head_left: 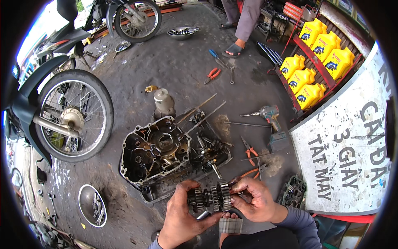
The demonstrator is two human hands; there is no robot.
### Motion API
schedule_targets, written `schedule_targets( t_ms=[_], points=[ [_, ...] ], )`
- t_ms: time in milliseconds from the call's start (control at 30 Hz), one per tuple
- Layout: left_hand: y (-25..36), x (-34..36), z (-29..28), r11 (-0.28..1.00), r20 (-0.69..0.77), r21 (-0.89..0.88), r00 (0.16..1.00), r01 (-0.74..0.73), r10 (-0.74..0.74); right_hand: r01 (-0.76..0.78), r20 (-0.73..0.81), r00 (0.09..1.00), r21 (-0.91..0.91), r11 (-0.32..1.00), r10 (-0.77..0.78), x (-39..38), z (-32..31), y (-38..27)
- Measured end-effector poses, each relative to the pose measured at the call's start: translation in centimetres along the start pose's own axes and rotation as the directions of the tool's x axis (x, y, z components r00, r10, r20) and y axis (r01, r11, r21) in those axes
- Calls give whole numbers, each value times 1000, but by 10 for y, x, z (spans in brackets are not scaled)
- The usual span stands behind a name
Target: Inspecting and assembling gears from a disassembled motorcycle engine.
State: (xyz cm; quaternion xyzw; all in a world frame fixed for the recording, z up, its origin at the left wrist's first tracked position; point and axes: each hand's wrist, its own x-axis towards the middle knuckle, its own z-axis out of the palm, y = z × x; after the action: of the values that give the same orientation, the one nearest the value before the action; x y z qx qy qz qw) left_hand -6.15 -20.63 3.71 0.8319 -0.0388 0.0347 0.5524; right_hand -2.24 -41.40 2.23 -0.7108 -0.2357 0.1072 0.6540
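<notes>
In front of me, my left hand (178, 216) is wrapped round one end of a greasy gear shaft (213, 198), a row of toothed gears in different sizes. My right hand (257, 201) pinches the other end, beside the largest gear. The shaft lies roughly level, its ends partly hidden by my fingers. Just beyond my hands, an opened engine case half (137, 145) rests with its hollow side up, showing round bearing seats. To its right, another oily engine part (217, 155) with shafts and rods lies on the ground.
A metal bowl of small parts (84, 195) stands at left, near a motorbike wheel (101, 112). Right lie a cordless impact driver (271, 120), pliers (248, 149) and a white sign board (319, 166). Yellow oil bottles (325, 43) fill a red rack; a person's foot (234, 50) is ahead.
</notes>
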Motion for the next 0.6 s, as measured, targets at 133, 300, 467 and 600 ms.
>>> schedule_targets(
  t_ms=[133,300,467,600],
  points=[
    [-2,1,0,1000,-3,-4,1000,-21,21,8,12,1000,-36,999,-7,-2,5,3],
    [-4,-3,2,997,35,-27,997,70,-69,-60,7,998,-29,998,60,-7,9,10],
    [-7,0,2,996,17,-89,1000,-18,20,-16,42,999,-74,997,19,-6,6,9],
    [-10,-1,5,997,31,-71,999,44,-42,-50,28,998,-61,997,52,-9,6,10]
  ],
)
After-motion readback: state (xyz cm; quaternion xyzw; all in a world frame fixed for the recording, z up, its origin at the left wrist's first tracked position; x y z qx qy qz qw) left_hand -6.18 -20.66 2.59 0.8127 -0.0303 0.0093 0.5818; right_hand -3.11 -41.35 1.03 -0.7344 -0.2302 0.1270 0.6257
